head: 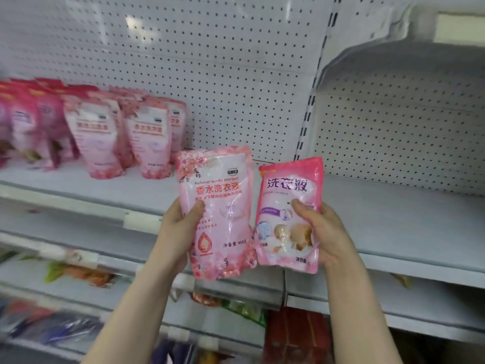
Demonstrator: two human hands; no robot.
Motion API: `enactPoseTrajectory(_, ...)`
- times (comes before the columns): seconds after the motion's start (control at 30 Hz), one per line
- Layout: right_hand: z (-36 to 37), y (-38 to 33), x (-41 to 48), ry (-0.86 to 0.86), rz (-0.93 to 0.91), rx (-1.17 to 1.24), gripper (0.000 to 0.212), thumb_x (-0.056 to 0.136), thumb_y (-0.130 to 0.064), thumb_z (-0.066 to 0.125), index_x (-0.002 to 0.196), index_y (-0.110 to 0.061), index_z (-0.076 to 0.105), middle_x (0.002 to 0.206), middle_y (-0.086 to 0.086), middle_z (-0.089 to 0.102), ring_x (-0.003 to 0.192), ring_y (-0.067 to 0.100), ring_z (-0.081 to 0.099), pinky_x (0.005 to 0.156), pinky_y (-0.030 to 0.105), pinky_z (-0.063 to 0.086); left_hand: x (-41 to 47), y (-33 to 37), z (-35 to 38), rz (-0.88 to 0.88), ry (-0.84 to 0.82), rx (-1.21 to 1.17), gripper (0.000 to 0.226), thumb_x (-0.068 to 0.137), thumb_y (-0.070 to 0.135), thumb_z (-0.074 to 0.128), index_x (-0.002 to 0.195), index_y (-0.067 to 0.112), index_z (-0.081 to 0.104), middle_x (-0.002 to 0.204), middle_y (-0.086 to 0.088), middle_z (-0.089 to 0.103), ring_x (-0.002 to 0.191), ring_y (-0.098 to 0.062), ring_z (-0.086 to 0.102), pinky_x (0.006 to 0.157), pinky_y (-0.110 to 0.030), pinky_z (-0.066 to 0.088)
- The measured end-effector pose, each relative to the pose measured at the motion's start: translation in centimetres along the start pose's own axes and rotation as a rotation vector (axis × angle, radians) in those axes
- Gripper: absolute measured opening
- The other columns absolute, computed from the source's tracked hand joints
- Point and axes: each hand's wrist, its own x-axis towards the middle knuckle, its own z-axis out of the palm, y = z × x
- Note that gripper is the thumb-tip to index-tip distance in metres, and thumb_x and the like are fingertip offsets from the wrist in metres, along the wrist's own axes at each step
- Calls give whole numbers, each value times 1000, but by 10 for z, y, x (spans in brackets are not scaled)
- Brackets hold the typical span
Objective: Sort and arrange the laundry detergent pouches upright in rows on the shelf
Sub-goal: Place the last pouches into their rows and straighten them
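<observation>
On the shelf (393,206), rows of pouches (147,143) stand toward its left end. Off its front edge my left hand (178,227) grips the flowered pouch (223,206), my right hand (328,232) the deeper-pink pouch (286,232). Set carelessly, either could slump, topple neighbours, or join the wrong row.

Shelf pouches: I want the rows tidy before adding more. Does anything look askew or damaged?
Nothing stands out. The standing pouches on the shelf are upright in rows, none fallen or leaking; blur hides detail. The floral pouch and darker pouch being held look intact.
</observation>
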Motion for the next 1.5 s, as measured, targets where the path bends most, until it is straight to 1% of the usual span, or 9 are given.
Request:
enactPoseTrajectory(0.1,57,27,-16,-1,11,22,30,89,-11,67,119,-13,62,104,16,74,78,31,74,56,36,58,-9,12,-70,-15,68,0,18,97,15,51,112,15,60,93,-2,76,80,-19,73,60,-28,58)
enactPoseTrajectory(0.4,212,90,-35,-70,6,50,36,91,-7,63,125,-16,60,106,8,75,87,25,75,62,35,60,-24,40,-240,-31,235,22,27,98,15,50,123,9,56,100,-5,72,77,-15,73,57,-25,57)
enactPoseTrajectory(0.9,383,134,18,-225,-86,21,37,90,-11,68,124,-20,60,111,6,74,96,28,73,80,46,60,25,65,-392,35,438,-59,20,99,18,47,112,24,62,104,-1,74,91,-21,72,70,-36,58)
enactPoseTrajectory(1.0,430,138,44,-272,-153,-6,37,90,-7,66,123,-19,59,108,2,75,95,25,73,73,39,60,56,81,-424,98,481,-35,21,100,17,46,107,28,62,101,4,75,90,-17,72,66,-30,59)
enactPoseTrajectory(1.13,498,140,75,-365,-226,-57,30,92,-8,65,115,-26,60,105,-1,75,95,21,73,76,41,61,92,105,-467,148,537,-35,27,100,18,46,124,21,58,115,-2,70,103,-22,69,86,-43,54)
enactPoseTrajectory(1.27,573,144,111,-358,-338,-172,37,92,-27,67,127,-28,55,117,-1,71,103,19,71,88,50,58,120,121,-504,186,575,-46,26,100,17,45,122,20,59,115,-2,70,105,-22,68,89,-44,54)
enactPoseTrajectory(1.37,625,152,136,-310,-409,-261,66,84,-54,66,142,-33,44,135,-1,60,123,18,60,101,50,50,137,128,-530,195,550,-20,25,100,17,44,118,24,61,112,2,72,101,-18,69,81,-36,58)
enactPoseTrajectory(1.43,646,159,146,-269,-413,-276,70,86,-49,66,146,-24,40,140,2,57,123,15,59,102,45,51,149,132,-547,193,526,-26,26,100,17,44,121,24,59,113,2,71,100,-16,69,77,-31,59)
enactPoseTrajectory(1.5,657,164,145,-187,-439,-270,53,92,-29,67,140,-15,49,125,3,66,102,6,66,91,34,56,159,135,-564,164,494,-7,26,100,17,44,119,25,60,111,3,72,100,-16,69,73,-29,59)
